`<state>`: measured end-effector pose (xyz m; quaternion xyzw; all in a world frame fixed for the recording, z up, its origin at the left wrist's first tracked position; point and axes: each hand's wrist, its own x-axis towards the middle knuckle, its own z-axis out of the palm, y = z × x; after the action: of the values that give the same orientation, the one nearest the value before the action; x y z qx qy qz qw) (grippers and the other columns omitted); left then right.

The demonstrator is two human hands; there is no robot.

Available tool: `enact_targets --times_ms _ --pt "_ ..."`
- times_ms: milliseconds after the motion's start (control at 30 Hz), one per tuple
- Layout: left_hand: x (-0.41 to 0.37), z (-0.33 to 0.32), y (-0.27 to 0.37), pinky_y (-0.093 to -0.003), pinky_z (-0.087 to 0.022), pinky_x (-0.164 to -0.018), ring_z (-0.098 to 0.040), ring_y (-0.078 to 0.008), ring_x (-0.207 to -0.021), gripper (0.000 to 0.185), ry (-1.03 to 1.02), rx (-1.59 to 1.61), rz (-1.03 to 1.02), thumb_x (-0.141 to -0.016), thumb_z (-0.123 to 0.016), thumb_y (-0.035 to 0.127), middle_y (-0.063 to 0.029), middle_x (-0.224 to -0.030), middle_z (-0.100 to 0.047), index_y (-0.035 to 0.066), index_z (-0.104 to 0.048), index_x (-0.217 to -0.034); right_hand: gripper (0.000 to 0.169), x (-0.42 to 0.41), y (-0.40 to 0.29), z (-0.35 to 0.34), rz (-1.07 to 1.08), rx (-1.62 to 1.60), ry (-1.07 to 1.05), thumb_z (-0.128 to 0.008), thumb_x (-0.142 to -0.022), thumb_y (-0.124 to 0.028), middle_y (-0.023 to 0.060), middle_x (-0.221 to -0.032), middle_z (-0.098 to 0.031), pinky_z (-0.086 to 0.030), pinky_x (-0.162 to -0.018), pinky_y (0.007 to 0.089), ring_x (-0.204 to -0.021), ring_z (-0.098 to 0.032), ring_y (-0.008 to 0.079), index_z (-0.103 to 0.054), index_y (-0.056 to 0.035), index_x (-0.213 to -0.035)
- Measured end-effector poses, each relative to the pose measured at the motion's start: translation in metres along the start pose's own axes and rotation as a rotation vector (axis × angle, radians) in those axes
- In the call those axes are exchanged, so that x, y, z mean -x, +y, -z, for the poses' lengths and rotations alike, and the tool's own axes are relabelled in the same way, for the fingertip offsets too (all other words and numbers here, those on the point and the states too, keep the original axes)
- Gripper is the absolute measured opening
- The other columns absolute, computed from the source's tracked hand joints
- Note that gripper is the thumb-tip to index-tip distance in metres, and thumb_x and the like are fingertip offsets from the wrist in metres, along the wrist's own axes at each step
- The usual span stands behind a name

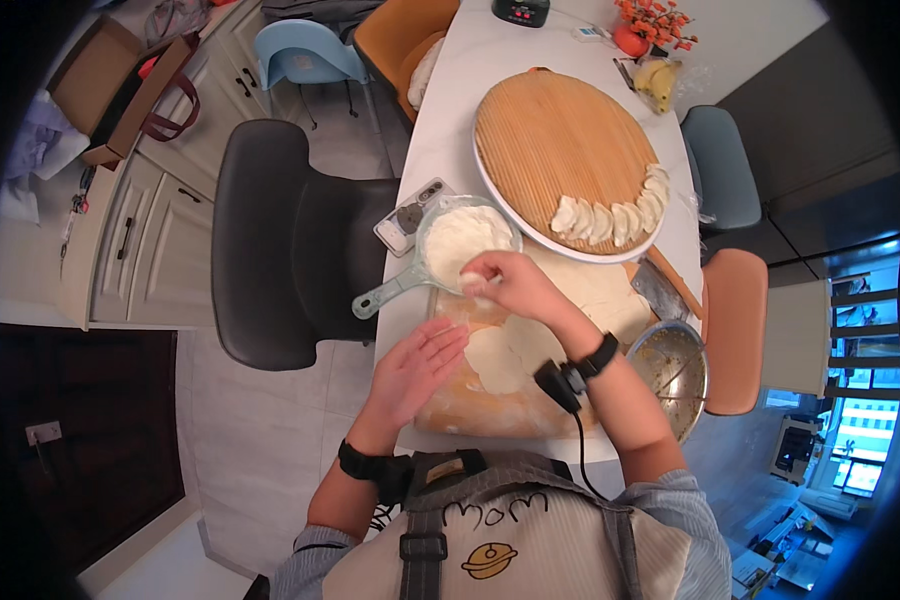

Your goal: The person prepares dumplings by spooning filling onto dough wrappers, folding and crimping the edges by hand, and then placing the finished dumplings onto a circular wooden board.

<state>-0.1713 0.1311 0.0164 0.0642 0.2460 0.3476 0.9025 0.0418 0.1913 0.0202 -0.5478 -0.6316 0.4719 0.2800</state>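
My right hand (514,283) is over the near rim of a handled plastic scoop (412,277) full of white flour (465,238). Its fingers are curled together and whitish at the tips; whether they pinch anything is unclear. Palm turned inward, my left hand (416,367) is held with fingers extended and nothing in it, above the left side of a floured wooden board (487,416). Flat round dough wrappers (493,361) lie overlapping on that board between my hands. Behind my right forearm a larger dough sheet (600,289) is spread out.
Beyond is a round wooden board (562,142) with a curved row of dumplings (604,221) along its near right edge. To the right are a dough scraper (656,289), a rolling pin (675,281) and a metal bowl (664,360) with chopsticks. A phone (412,214) lies beside the scoop.
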Motion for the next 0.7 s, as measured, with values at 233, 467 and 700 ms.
enact_targets --times_ms 233,467,700 --pt "0.011 0.044 -0.008 -0.0318 -0.040 -0.094 -0.053 -0.0203 -0.101 0.033 0.248 -0.113 0.041 -0.092 -0.040 0.023 -0.0120 -0.108 -0.055 0.002 -0.044 -0.116 0.014 -0.069 0.061 -0.030 0.073 0.798 -0.190 -0.058 -0.071 -0.006 0.0174 -0.086 -0.060 -0.050 -0.071 0.0398 -0.084 -0.059 0.0338 -0.060 -0.0007 -0.084" --pt "-0.003 0.058 -0.013 -0.0307 -0.041 -0.091 -0.053 -0.0186 -0.098 0.029 0.296 -0.129 0.067 -0.091 -0.040 0.021 -0.0108 -0.106 -0.056 0.003 -0.047 -0.113 0.015 -0.066 0.075 -0.036 0.042 0.779 -0.115 -0.058 -0.068 -0.008 0.0165 -0.083 -0.059 -0.047 -0.073 0.0410 -0.083 -0.058 0.0339 -0.060 -0.0043 -0.083" --pt "-0.010 0.052 -0.007 -0.0322 -0.043 -0.087 -0.055 -0.0189 -0.091 0.026 0.328 -0.195 -0.024 -0.090 -0.045 0.023 -0.0090 -0.099 -0.058 0.005 -0.050 -0.108 0.026 -0.075 0.068 -0.024 -0.115 0.459 -0.159 -0.064 -0.063 -0.010 0.0168 -0.085 -0.062 -0.046 -0.076 0.0375 -0.084 -0.059 0.0319 -0.063 -0.0037 -0.089"
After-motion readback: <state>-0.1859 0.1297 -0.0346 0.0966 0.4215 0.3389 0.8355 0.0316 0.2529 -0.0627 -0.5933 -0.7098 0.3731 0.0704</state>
